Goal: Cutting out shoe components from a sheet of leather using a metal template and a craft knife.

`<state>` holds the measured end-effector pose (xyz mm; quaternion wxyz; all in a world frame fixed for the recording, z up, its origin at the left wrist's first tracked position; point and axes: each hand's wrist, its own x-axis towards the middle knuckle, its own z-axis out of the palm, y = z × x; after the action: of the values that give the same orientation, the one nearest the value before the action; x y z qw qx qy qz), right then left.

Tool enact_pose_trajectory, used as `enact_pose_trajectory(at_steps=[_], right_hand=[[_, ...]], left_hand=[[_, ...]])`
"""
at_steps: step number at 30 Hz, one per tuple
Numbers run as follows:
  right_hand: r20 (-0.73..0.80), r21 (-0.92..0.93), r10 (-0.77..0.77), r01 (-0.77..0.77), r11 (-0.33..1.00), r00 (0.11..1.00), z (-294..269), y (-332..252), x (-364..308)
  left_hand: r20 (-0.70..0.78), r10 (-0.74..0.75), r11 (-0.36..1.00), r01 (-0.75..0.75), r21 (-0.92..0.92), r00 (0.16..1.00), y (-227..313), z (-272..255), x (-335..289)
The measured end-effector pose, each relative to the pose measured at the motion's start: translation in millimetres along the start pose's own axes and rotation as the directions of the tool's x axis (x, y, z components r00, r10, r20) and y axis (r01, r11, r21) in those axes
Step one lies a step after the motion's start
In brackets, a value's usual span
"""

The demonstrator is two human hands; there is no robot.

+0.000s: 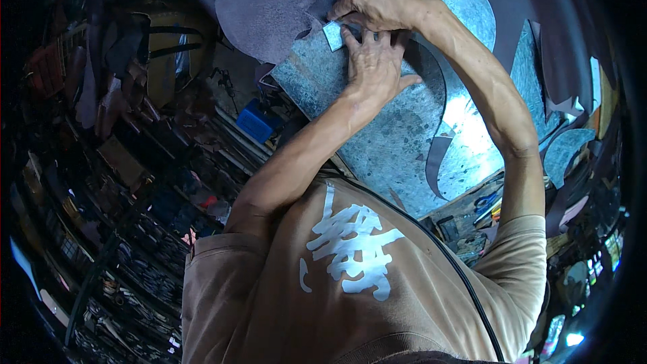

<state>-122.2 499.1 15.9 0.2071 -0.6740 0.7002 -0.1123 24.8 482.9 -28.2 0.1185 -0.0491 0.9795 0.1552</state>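
Note:
My left hand [374,67] lies flat, fingers spread and thumb out, pressing down at the far side of a mottled grey-blue work surface [364,135]. Just beyond its fingertips my right hand [381,1] is curled closed; whatever is inside it is hidden. Dark purple-brown leather [424,61] shows beside and under the hands. A small pale square piece [333,36] sits by the left fingertips. Farther left, a rounded leather flap [263,13] with its rough side up hangs over the surface's edge. A thin curved leather offcut [439,165] lies nearer me.
More dark leather [566,34] drapes at the far right. A blue box [258,121] stands left of the work surface. Several tools, among them scissors [484,203], lie along its near right edge. Cluttered shelves [135,229] fill the left side. A black cable [431,232] crosses my shirt.

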Motion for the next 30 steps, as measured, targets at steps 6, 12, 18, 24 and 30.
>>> enact_pose_trajectory(at_steps=[6,12,18,24,30], right_hand=[[-0.073,-0.011,-0.052,0.051,0.999,0.996,5,1,-2],[-0.032,0.017,-0.035,0.036,0.999,0.999,7,6,-2],[-0.02,0.071,-0.046,0.047,0.996,0.999,4,6,2],[-0.104,0.103,-0.072,0.083,0.991,0.992,21,18,1],[-0.069,0.05,-0.097,0.101,0.994,0.993,20,19,4]], left_hand=[[0.103,-0.016,0.999,0.012,0.041,0.995,0,-10,4],[0.171,-0.007,0.998,-0.003,0.056,0.985,-3,-18,5],[0.174,0.033,0.999,-0.038,0.022,0.984,-10,-23,2],[0.22,0.047,0.998,-0.053,0.02,0.974,-10,-25,4],[0.218,0.05,0.997,-0.062,0.05,0.975,-9,-22,3]])
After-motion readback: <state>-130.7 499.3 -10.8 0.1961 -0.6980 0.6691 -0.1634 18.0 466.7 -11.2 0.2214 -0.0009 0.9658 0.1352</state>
